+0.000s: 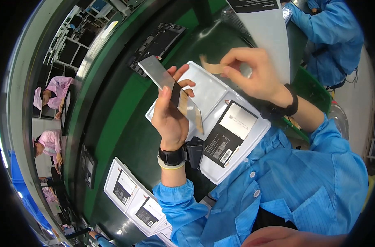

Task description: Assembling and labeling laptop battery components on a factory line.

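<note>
My left hand (171,121) is closed around a flat, thin battery pack (152,69), silver-grey with a black part, held tilted above a white tray. Between the thumb and forefinger of my right hand (253,74) is a small tan strip of tape (214,68), partly blurred, its free end pointing left, apart from the pack. Below both hands lies the two-part white tray (206,88). Its nearer compartment holds another flat battery pack (224,138), black with a white label area; the farther compartment's visible floor is bare.
Beyond my left hand an opened laptop base (160,43) lies on the green work surface (125,111). Stacked white trays (132,212) with battery packs stand at lower left. A dark device (87,164) lies far left. A co-worker's blue sleeve (319,24) and a green bin (315,88) are at right.
</note>
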`<control>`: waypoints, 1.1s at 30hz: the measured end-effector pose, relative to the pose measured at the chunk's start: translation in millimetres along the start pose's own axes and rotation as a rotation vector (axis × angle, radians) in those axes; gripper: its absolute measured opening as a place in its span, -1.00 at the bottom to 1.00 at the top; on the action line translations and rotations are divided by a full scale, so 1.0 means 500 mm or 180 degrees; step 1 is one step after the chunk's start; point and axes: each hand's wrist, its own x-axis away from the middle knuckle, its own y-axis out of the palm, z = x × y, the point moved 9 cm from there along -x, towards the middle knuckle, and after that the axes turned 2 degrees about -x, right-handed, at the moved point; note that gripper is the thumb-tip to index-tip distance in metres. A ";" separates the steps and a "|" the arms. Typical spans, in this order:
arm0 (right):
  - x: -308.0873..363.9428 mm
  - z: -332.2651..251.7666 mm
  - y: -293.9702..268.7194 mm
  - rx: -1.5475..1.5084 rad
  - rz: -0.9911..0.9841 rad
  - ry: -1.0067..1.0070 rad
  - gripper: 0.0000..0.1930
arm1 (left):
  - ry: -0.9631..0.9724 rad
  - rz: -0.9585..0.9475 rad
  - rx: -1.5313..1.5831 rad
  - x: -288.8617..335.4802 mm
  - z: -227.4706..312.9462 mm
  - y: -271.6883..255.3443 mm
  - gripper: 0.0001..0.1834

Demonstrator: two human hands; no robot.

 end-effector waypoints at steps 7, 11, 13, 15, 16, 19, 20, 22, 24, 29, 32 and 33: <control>0.037 -0.131 0.110 0.1155 -0.0414 -0.1061 -0.87 | 0.0197 0.0149 0.0222 0.012 -0.032 0.017 -0.44; 0.042 -0.128 0.116 0.1454 -0.0402 -0.1357 -0.86 | 0.0144 0.0246 -0.0029 0.014 -0.042 0.025 -0.41; 0.042 -0.118 0.120 0.1399 -0.0478 -0.1386 -0.86 | 0.0063 0.0129 0.0089 0.013 -0.048 0.031 -0.39; 0.043 -0.108 0.122 0.1018 -0.0469 -0.1330 -0.90 | -0.0024 0.0012 0.0205 0.015 -0.051 0.037 -0.37; 0.041 -0.104 0.122 0.1019 -0.0472 -0.1325 -0.90 | -0.0087 -0.0147 0.0373 0.017 -0.050 0.046 -0.37; 0.013 -0.071 0.083 0.0783 -0.0141 -0.0804 -0.94 | -0.0084 -0.0093 0.0802 0.009 -0.027 0.042 -0.29; -0.003 -0.051 0.057 0.0942 0.0001 -0.0506 -0.94 | -0.0008 0.0116 0.1049 0.004 -0.012 0.024 -0.20; -0.003 -0.051 0.008 0.1085 0.0393 -0.0449 -0.97 | 0.0105 0.0271 0.1157 -0.002 0.022 -0.008 -0.12; 0.015 -0.089 0.011 0.1331 0.0350 -0.0893 -0.97 | 0.0180 0.0363 0.1007 -0.005 0.034 -0.029 -0.15; 0.058 -0.158 0.118 0.1406 -0.0233 -0.1415 -0.88 | 0.0573 0.0690 0.0682 0.003 0.025 -0.027 -0.29; 0.062 -0.165 0.129 0.1576 -0.0189 -0.1577 -0.85 | 0.0739 0.0799 0.0447 0.010 0.020 -0.029 -0.36; 0.064 -0.163 0.135 0.1736 -0.0343 -0.1602 -0.84 | 0.0705 0.0798 0.0428 0.009 0.015 -0.029 -0.37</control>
